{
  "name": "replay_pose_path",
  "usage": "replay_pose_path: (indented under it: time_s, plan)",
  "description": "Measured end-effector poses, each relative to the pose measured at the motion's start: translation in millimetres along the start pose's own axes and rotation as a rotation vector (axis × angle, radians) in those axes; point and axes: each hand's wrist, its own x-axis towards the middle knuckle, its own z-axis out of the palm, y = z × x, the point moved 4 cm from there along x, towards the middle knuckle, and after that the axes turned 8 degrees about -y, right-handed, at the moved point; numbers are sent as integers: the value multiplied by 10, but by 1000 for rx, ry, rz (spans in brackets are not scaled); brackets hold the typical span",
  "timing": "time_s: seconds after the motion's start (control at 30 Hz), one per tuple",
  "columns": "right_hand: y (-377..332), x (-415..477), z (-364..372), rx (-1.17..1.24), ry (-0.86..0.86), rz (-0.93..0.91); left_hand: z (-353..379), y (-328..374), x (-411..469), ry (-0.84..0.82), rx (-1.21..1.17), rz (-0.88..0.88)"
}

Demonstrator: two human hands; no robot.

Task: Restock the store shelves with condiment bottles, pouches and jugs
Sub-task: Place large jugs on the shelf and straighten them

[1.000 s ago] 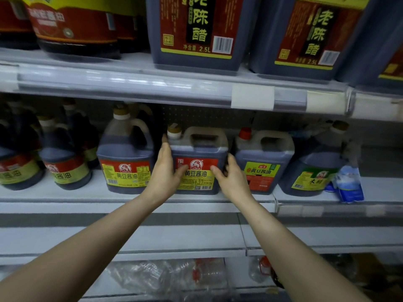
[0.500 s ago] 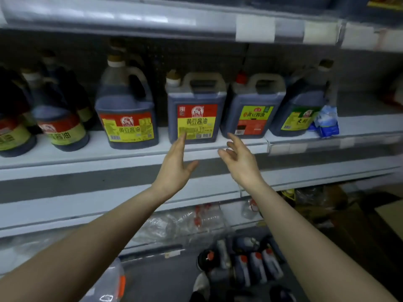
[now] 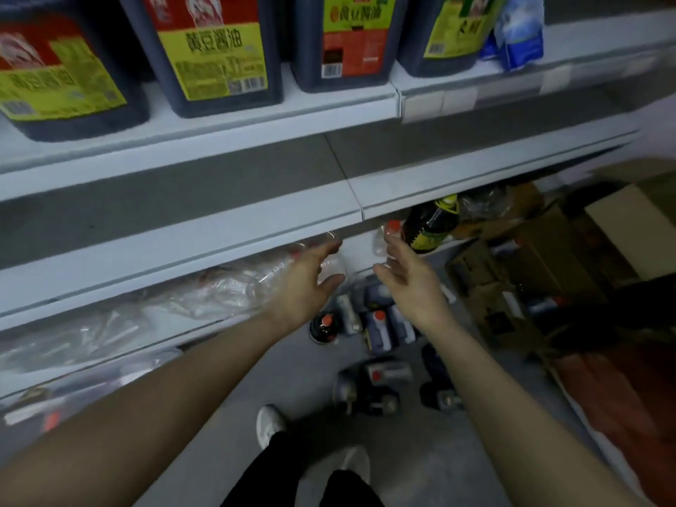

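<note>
Jugs [image 3: 384,329] on the floor [image 3: 292,378], below and just beyond left hand [image 3: 305,283] and right hand [image 3: 411,283], not yet picked. Both hands spread, fingers relaxed, holding nothing. Likely fetching the next one; calls for bending lower and gripping one handle firmly.

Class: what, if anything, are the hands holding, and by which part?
Nothing is held: the left hand and the right hand are both open and empty.

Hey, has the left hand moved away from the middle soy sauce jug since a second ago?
Yes. The left hand has let go of the jug and dropped well below the front edge of its shelf, open and empty.
</note>
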Motion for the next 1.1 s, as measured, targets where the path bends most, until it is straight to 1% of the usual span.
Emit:
replay_pose_path:
  time_s: [0.23, 0.4, 0.5, 0.63, 0.77, 0.83, 0.9, 1.1]
  plan:
    - [1166, -368, 8, -4, -61, 91, 1032, -387, -85, -64, -43, -155]
    - [2037, -604, 13, 19, -108, 213, 1743, -801, -259, -68, -30, -248]
    - [2535, -716, 174, 17, -144, 284, 2121, -1141, -419, -84, -20, -318]
    - [3055, -798, 552, 102, -180, 369, 2511, -1652, -580, -162, 13, -412]
    - [3716, -809, 1032, 44, -201, 422, 2840, -2283, -642, -249, 53, -489]
    - [3976, -805, 1264, -6, -217, 432, 2966, -2595, -614, -288, 74, -509]
    - [4285, -793, 1513, -3, -208, 460, 3127, -2946, -561, -327, 86, -524]
    - [5132, -707, 2226, 60, -225, 637, 3677, -3943, -359, -443, 130, -544]
